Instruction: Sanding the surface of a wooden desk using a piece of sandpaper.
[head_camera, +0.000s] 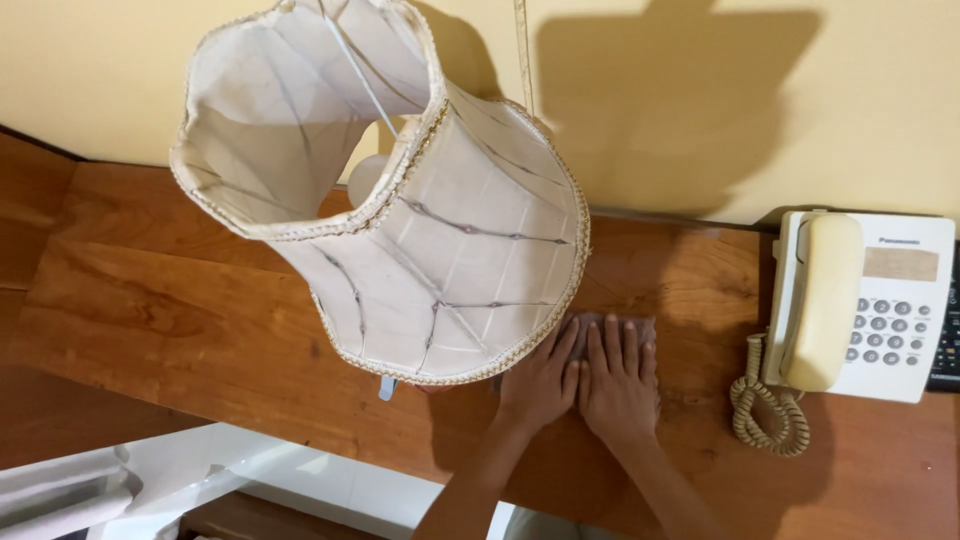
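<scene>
Cream fabric of a lampshade, tilted and seen from above, fills the near view, its open top showing the wire frame and a pale bulb inside. Just right of the lampshade's lower rim, two hands are laid flat side by side on the bench. The fingers of the right hand are held straight and close together, palm down; those of the left hand are likewise extended and nearly closed, its outer edge touching the right hand. Nothing is pinched or gripped. Beneath the fingertips a small brownish cloth is pressed against the wood, its far edge showing just beyond the nails. The flat, doubled placement of the palms appears suited to bearing down evenly on the cloth, so that it is kept spread rather than bunched. Both forearms are extended from the bottom edge, away from the lampshade, which is not touched. Well to the right of the lampshade, a cream corded telephone is set against the yellow wall, its coiled cord hanging over the wood nearby. Shadows of the lampshade are cast on that wall. Below the lampshade, past the bench's front edge, pale surfaces are seen indistinctly.
</scene>
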